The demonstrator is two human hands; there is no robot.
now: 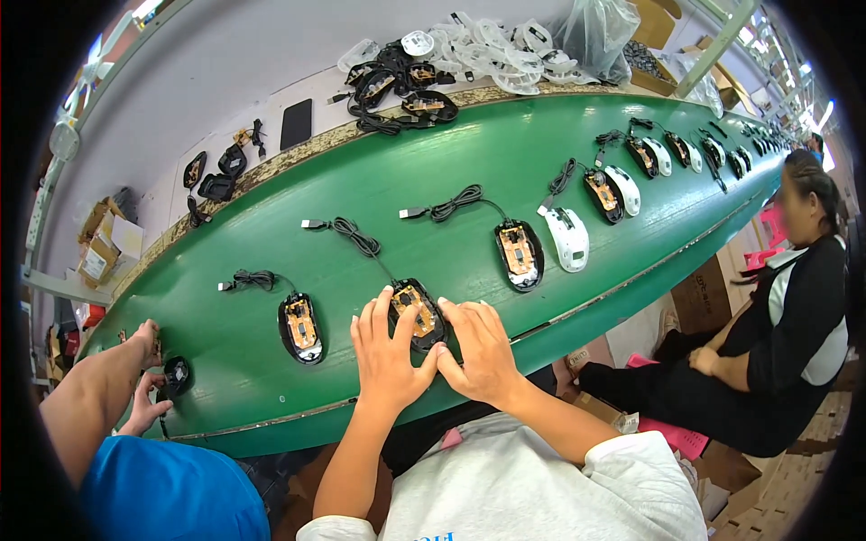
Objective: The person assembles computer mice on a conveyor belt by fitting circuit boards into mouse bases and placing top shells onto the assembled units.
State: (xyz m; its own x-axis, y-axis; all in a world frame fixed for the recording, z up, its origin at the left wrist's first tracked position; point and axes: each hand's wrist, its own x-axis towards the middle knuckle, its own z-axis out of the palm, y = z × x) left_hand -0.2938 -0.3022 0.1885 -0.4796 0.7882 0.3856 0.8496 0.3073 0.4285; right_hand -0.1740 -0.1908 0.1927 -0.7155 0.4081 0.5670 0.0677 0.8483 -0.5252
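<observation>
An opened computer mouse (pixel 419 314) lies on the green belt in front of me, its black base showing a copper-coloured circuit board. My left hand (pixel 390 352) rests at its left side, fingers spread and the index fingertip over the board. My right hand (pixel 480 350) lies at the right edge of the same mouse, its fingers stretched out and apart. The two thumbs come close together at the near end of the base. A coiled black cable (pixel 354 236) with a light plug runs from the far end.
Open mouse bases stand left (pixel 299 328) and right (pixel 519 255). A white shell (pixel 568 240) lies farther right. Black mouse parts (pixel 397 81) and clear shells (pixel 492 50) pile behind. A co-worker's hand (pixel 144 401) is at far left; another person (pixel 767 325) sits right.
</observation>
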